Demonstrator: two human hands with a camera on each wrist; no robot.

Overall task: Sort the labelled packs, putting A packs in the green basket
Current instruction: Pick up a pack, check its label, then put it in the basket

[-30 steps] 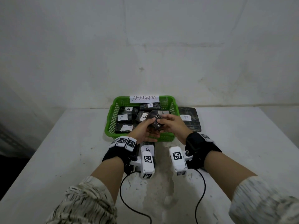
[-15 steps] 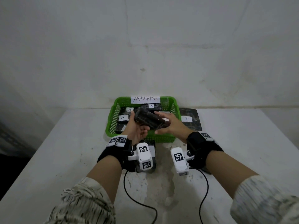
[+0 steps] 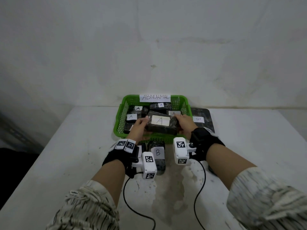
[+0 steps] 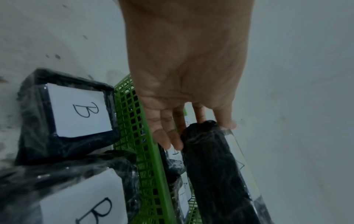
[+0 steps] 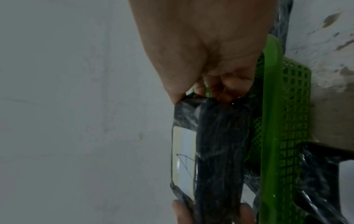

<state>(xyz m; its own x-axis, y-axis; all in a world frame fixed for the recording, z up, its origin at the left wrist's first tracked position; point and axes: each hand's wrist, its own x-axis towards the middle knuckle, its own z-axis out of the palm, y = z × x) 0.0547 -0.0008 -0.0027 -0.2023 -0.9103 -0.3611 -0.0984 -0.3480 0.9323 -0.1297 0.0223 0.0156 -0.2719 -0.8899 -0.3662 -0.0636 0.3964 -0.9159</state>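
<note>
One A pack (image 3: 160, 123) was gripped at its ends by the left hand (image 3: 139, 128) and right hand (image 3: 185, 124) above the green basket (image 3: 120, 120); three B packs (image 3: 157, 155) were counted outside it on the desk (image 3: 66, 155).

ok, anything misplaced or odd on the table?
Nothing misplaced. Every label readable in the green basket is an A; the B packs lie outside it. Both hands hold an A pack over it.
</note>
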